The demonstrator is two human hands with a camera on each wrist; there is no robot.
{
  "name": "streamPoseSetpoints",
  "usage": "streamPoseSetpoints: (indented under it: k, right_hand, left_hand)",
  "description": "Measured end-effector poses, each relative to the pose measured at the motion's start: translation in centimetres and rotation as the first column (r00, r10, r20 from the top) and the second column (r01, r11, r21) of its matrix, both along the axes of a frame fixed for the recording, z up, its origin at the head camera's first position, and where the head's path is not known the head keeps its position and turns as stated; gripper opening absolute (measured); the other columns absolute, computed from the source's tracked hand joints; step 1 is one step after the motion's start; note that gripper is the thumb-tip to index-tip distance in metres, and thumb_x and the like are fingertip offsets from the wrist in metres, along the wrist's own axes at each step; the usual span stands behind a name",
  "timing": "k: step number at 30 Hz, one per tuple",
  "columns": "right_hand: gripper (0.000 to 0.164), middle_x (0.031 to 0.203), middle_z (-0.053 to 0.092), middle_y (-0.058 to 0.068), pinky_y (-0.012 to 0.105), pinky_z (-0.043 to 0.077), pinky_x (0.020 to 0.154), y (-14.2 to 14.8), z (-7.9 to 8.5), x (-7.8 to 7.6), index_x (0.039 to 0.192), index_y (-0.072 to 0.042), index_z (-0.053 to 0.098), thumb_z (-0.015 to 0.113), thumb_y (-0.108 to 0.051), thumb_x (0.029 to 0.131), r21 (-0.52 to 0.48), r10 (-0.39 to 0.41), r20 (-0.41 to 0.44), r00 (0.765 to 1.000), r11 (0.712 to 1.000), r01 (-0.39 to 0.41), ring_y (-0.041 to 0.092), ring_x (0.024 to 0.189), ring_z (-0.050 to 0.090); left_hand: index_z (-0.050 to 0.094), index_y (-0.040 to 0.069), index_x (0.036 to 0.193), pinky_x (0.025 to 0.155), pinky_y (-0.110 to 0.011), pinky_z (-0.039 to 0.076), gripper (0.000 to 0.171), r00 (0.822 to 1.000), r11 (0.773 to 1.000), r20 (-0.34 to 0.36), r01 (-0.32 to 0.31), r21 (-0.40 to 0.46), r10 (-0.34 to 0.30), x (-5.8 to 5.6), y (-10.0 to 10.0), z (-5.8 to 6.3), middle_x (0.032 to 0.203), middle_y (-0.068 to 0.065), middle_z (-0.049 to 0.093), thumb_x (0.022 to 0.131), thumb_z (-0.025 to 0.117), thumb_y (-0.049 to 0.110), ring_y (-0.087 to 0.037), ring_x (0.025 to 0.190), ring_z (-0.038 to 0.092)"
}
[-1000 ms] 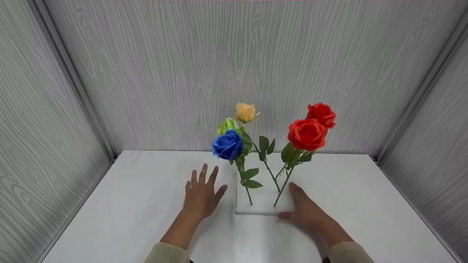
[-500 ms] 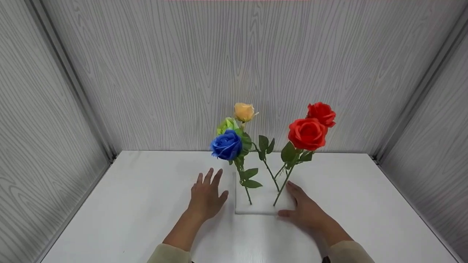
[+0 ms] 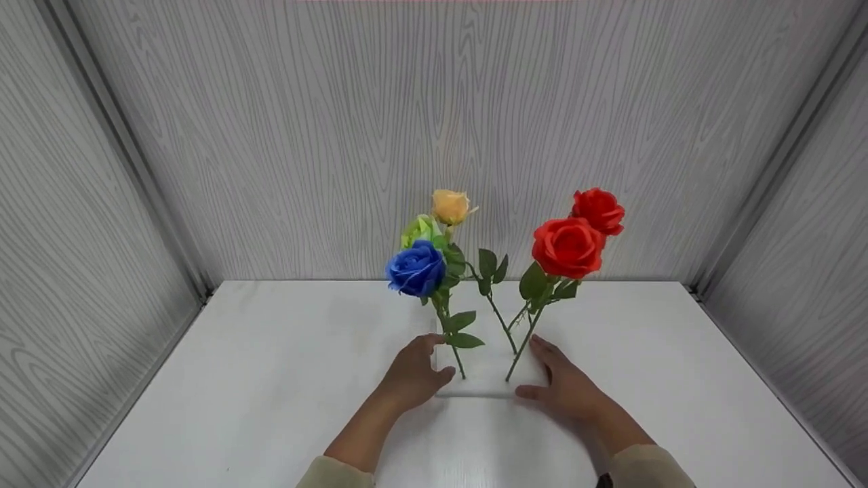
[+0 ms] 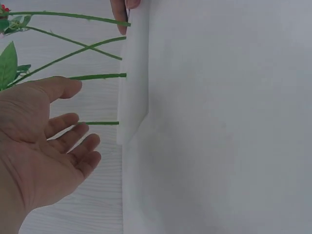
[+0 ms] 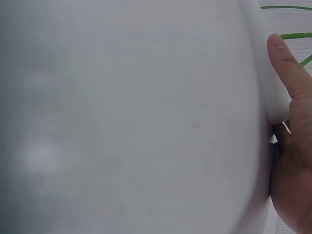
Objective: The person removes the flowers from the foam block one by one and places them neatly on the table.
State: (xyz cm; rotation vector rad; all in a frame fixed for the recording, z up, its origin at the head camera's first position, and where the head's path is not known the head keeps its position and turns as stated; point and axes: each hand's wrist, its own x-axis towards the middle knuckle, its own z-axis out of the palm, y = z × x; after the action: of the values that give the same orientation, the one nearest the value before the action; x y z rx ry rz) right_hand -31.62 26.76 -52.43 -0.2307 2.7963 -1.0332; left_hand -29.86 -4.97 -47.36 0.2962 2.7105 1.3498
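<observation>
A white foam block lies on the table with artificial roses stuck upright and slanting in it. A blue rose, a green rose and a pale orange rose stand toward the left. Two red roses lean to the right. My right hand grips the block's right side, its thumb on the front face in the right wrist view. My left hand is at the block's left side, near the blue rose's stem; in the left wrist view its fingers are loosely curved and hold nothing.
The white table extends on both sides of the block. Grey wood-grain panels enclose it at the back, left and right. Leaves spread out from the stems between the hands.
My left hand has moved right, from beside the block to its left edge, and its spread fingers have bent inward. The right hand has stayed on the block.
</observation>
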Motion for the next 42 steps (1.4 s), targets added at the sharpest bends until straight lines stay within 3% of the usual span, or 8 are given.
streamPoseSetpoints:
  k: [7, 13, 18, 22, 30, 37, 42]
  right_hand:
    - [0.115, 0.184, 0.018, 0.003, 0.059, 0.023, 0.136, -0.1, -0.3, -0.3, 0.175, -0.024, 0.019, 0.085, -0.06, 0.088, 0.023, 0.001, -0.012, 1.0, 1.0, -0.001, 0.036, 0.171, 0.014]
    - [0.117, 0.184, 0.019, 0.002, 0.059, 0.024, 0.136, -0.5, -0.5, -0.5, 0.175, -0.026, 0.019, 0.086, -0.061, 0.086, 0.022, -0.013, -0.004, 1.0, 1.0, 0.013, 0.036, 0.171, 0.016]
    - [0.117, 0.183, 0.02, 0.001, 0.059, 0.025, 0.136, -0.9, -0.4, -0.5, 0.175, -0.027, 0.02, 0.087, -0.062, 0.086, 0.012, -0.015, 0.003, 1.0, 1.0, 0.015, 0.035, 0.171, 0.016]
    - [0.117, 0.183, 0.02, 0.002, 0.059, 0.024, 0.136, -1.0, -0.3, -0.4, 0.175, -0.026, 0.019, 0.086, -0.061, 0.086, 0.012, -0.011, 0.002, 1.0, 1.0, 0.011, 0.035, 0.171, 0.016]
    - [0.119, 0.184, 0.017, 0.002, 0.06, 0.021, 0.136, -1.3, 0.0, -0.2, 0.175, -0.029, 0.017, 0.087, -0.061, 0.085, -0.012, -0.012, 0.021, 1.0, 1.0, 0.012, 0.035, 0.172, 0.013]
    - [0.117, 0.183, 0.019, 0.001, 0.058, 0.025, 0.136, -1.7, -0.1, -0.1, 0.175, -0.027, 0.019, 0.089, -0.058, 0.085, -0.009, -0.016, 0.009, 1.0, 1.0, 0.016, 0.034, 0.171, 0.016]
    - [0.117, 0.183, 0.02, 0.001, 0.058, 0.024, 0.136, -1.9, -0.2, -0.2, 0.174, -0.026, 0.021, 0.09, -0.056, 0.085, -0.013, -0.024, 0.004, 1.0, 1.0, 0.024, 0.033, 0.171, 0.016]
  left_hand:
    - [0.061, 0.007, 0.146, 0.111, -0.053, 0.057, 0.055, 0.999, 0.992, 0.04, -0.033, 0.12, 0.028, -0.1, 1.3, -0.1, 0.145, -0.019, 0.068, 0.097, 0.079, 0.026, -0.035, 0.137, 0.066]
    - [0.059, 0.007, 0.147, 0.105, -0.046, 0.062, 0.056, 0.996, 0.98, 0.076, -0.068, 0.186, 0.055, 0.1, 1.8, -0.6, 0.143, -0.015, 0.07, 0.097, 0.08, 0.02, -0.03, 0.131, 0.071]
    - [0.067, 0.01, 0.127, 0.096, -0.039, 0.064, 0.03, 0.996, 0.97, 0.057, -0.08, 0.229, 0.069, 0.1, 1.9, -0.9, 0.128, -0.01, 0.075, 0.099, 0.077, 0.019, -0.025, 0.12, 0.076]
    - [0.067, 0.015, 0.111, 0.094, -0.038, 0.063, 0.014, 0.997, 0.974, 0.008, -0.083, 0.209, 0.083, 0.1, 2.0, -1.0, 0.114, -0.004, 0.078, 0.102, 0.075, 0.023, -0.021, 0.113, 0.077]
    - [0.064, 0.013, 0.105, 0.089, -0.039, 0.062, 0.017, 0.99, 0.987, -0.1, -0.081, 0.137, 0.096, 0.3, 1.8, -1.3, 0.111, -0.008, 0.081, 0.105, 0.074, 0.028, -0.022, 0.104, 0.076]
    - [0.064, 0.015, 0.104, 0.076, -0.027, 0.061, 0.017, 0.986, 0.988, -0.134, -0.084, 0.131, 0.101, 0.2, 1.8, -1.6, 0.107, -0.007, 0.08, 0.105, 0.074, 0.029, -0.017, 0.089, 0.079]
    - [0.064, 0.013, 0.103, 0.076, -0.028, 0.062, 0.018, 0.982, 0.989, -0.17, -0.059, 0.139, 0.083, 0.3, 1.6, -1.7, 0.104, -0.009, 0.081, 0.104, 0.075, 0.027, -0.021, 0.088, 0.081]
